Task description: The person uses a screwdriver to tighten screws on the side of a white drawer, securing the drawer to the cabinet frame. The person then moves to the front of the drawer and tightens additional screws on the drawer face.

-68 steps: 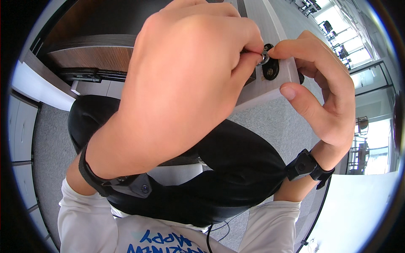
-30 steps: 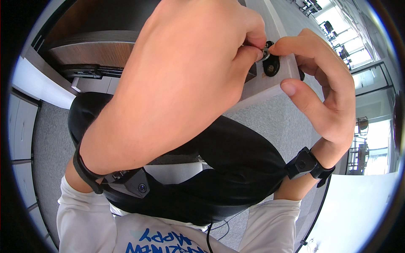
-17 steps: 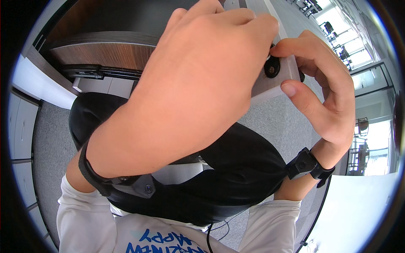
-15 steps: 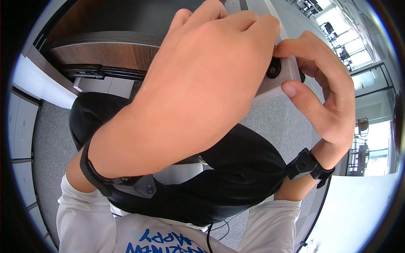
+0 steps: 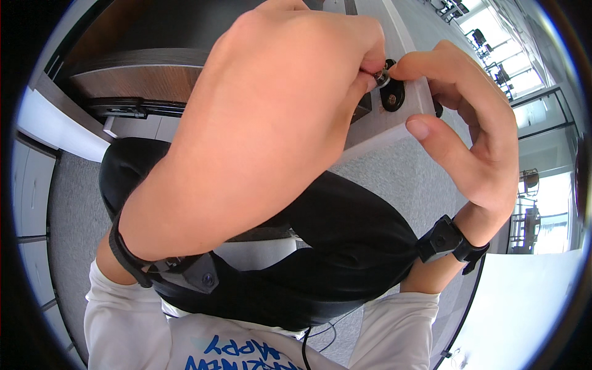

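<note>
Silver metal fitting [image 5: 382,79]: one o'clock, at the black oval plate [image 5: 393,100].
Left hand [image 5: 283,98]: rolled back, so the fitting shows again, pinched tight.
Right hand [image 5: 494,117]: half open, beside it; can't tell if touching.

- Pale wood-grain panel [image 5: 373,128], upper right; long edge runs obliquely, corner toward the right.
- On its face, close to the corner: black rounded fitting [image 5: 392,101], screw head visible at lower end.
- Small metal piece [image 5: 383,78] at the fitting's upper part; partly covered, seating unclear.
- Below: grey carpeted floor [image 5: 80,191]; white drawer units [image 5: 31,191] stand along its left side.
</note>
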`<control>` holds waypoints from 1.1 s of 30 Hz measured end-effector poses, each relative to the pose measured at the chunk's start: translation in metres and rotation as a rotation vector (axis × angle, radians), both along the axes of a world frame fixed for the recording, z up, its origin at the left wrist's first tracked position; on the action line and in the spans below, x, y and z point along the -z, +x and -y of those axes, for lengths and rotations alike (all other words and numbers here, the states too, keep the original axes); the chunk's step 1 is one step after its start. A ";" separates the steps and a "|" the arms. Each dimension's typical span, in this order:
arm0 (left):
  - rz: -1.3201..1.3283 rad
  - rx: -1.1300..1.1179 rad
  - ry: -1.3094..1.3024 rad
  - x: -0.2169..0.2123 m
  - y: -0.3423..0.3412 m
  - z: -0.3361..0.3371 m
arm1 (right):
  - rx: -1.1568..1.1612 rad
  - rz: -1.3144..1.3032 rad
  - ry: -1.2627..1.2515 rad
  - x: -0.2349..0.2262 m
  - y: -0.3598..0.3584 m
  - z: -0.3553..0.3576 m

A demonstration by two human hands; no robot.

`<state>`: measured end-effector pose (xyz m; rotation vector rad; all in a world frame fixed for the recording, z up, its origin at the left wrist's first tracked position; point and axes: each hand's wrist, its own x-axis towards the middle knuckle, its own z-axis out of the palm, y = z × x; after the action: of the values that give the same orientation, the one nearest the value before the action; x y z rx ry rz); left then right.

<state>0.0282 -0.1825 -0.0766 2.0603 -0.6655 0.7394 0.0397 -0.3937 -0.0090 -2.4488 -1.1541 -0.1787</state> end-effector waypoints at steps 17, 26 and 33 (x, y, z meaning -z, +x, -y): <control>0.040 0.030 0.075 0.001 0.005 -0.005 | -0.018 -0.004 0.014 0.007 0.002 0.001; 0.097 0.067 0.020 0.006 0.009 -0.005 | -0.022 0.002 0.010 0.006 0.002 0.001; -0.054 0.057 -0.087 -0.002 0.000 0.002 | -0.012 0.002 0.010 0.003 -0.001 0.000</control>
<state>0.0286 -0.1844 -0.0749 1.9676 -0.6475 0.6662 0.0384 -0.3939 -0.0123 -2.4328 -1.1664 -0.1834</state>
